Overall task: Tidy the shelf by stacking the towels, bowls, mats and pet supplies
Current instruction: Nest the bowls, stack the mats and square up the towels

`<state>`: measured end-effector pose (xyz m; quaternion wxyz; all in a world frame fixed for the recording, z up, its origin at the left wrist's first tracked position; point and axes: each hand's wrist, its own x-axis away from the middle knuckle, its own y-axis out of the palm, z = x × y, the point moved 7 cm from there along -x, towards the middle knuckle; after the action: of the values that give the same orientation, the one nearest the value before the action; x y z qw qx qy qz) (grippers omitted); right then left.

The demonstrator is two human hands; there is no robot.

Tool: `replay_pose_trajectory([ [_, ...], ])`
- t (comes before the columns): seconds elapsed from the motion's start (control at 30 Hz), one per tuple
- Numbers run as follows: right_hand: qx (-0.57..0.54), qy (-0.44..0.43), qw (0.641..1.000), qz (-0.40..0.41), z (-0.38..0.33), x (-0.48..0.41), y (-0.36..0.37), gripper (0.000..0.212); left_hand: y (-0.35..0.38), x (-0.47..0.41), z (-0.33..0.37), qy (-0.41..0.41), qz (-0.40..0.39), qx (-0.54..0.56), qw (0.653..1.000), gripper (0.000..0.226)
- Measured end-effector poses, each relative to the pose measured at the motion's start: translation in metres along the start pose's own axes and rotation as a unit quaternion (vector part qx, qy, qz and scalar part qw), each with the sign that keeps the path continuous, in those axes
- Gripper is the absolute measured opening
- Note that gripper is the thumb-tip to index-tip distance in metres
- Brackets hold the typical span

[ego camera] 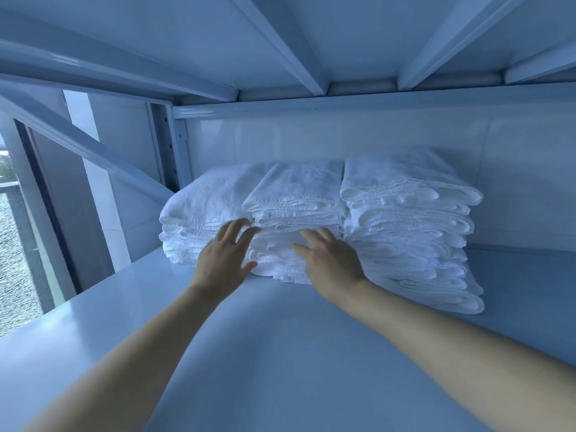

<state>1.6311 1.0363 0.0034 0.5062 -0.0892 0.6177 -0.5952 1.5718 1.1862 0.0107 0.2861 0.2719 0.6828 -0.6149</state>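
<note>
1. The fingers (238, 229) of the left hand (223, 263) are held straight and spread, with nothing gripped. Their tips are laid against the near folds where the left towel stack (202, 207) meets the middle towel stack (296, 194).
2. The fingers (311, 236) of the right hand (332, 263) are likewise held straight and spread, with nothing gripped. They are laid on the near face of the middle towel stack, toward its right side.
3. Both bare forearms are stretched from the near edge across the shelf board (280, 353), with the backs of the hands turned up.
4. The middle towel stack, made of folded white towels, is set at the far part of the shelf board, pressed between the other two stacks.
5. The right towel stack (405, 219) is seen to be the tallest, and its lowest towels spread nearer than those above.
6. All three stacks are placed before the white back panel (343, 135); whether it is touched cannot be told.
7. The ribbed underside of the upper shelf (343, 32) is seen overhead, a slotted upright post (176, 151) at the far left, and a window (15, 260) further left.
</note>
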Motion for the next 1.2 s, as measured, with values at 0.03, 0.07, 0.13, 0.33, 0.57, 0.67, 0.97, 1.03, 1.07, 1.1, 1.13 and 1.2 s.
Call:
replay_pose_trajectory([
  [0.03,0.003,-0.004,1.000,0.011,-0.004,-0.004,-0.001,0.053,0.004,0.000,-0.008,-0.020,-0.014,-0.008,1.000,0.076],
  [0.07,0.005,-0.009,1.000,0.018,-0.008,-0.009,-0.002,0.058,0.010,0.000,-0.015,-0.041,-0.030,-0.014,0.999,0.086],
  [0.13,0.009,-0.017,1.000,0.013,-0.014,-0.015,0.000,0.067,0.021,0.004,-0.027,-0.074,-0.065,-0.020,0.995,0.098],
  [0.33,0.024,-0.032,0.999,-0.007,-0.014,-0.019,0.012,0.071,0.040,-0.001,-0.031,-0.098,-0.107,-0.034,0.989,0.096],
  [0.57,-0.011,-0.032,0.999,0.026,-0.002,0.011,0.003,0.074,0.039,-0.002,-0.028,-0.108,-0.109,-0.030,0.988,0.088],
  [0.67,0.007,-0.007,0.999,0.049,0.019,0.040,-0.015,0.072,0.025,-0.001,-0.015,-0.122,-0.074,0.020,0.990,0.083],
  [0.97,0.018,0.051,0.998,-0.007,0.092,0.111,-0.031,0.064,-0.003,-0.016,0.124,0.077,-0.013,0.082,0.994,0.065],
  [1.03,0.039,0.069,0.996,-0.032,0.108,0.125,-0.031,0.063,0.001,-0.016,0.154,0.118,-0.024,0.103,0.987,0.053],
  [1.07,0.040,0.080,0.995,-0.039,0.116,0.132,-0.032,0.062,0.006,-0.016,0.168,0.134,-0.037,0.107,0.984,0.047],
  [1.1,0.035,0.095,0.994,-0.042,0.123,0.139,-0.034,0.061,0.012,-0.016,0.180,0.146,-0.052,0.108,0.982,0.044],
  [1.13,0.029,0.108,0.993,-0.043,0.130,0.145,-0.035,0.060,0.019,-0.015,0.191,0.153,-0.066,0.106,0.980,0.043],
  [1.2,0.025,0.125,0.991,-0.049,0.140,0.155,-0.038,0.059,0.033,-0.015,0.207,0.153,-0.093,0.095,0.979,0.045],
])
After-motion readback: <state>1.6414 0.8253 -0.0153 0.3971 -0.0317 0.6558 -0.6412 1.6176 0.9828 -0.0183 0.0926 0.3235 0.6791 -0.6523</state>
